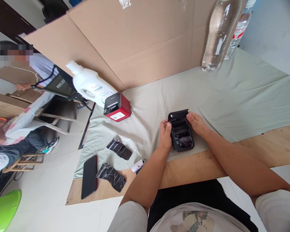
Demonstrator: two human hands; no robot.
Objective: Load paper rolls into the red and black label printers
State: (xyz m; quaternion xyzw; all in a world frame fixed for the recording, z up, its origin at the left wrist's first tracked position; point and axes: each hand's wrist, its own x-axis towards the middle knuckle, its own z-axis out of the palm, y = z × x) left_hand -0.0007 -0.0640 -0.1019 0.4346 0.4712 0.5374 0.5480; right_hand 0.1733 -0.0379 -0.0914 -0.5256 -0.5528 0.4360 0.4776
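A small black portable printer [182,132] lies near the front of the cloth with its lid [178,114] raised. Inside its lower bay is a dark, shiny roll [185,141]. My left hand [165,133] grips the printer's left side, thumb on the rim. On the other side, my right hand [196,122] pinches the right end of the lid, with thumb and fingertips closed on it. Left of my left forearm lie two partly unrolled black paper rolls, a farther one [119,149] and a nearer one [111,177]. A white paper roll [138,165] is partly covered by my forearm.
A black phone [89,177] lies at the table's left edge. Behind it stand a red-and-black box-shaped device [117,107] and a white jug [94,82]. A cardboard panel [140,42] borders the back, with two clear bottles [221,35] at right. People sit beyond, left.
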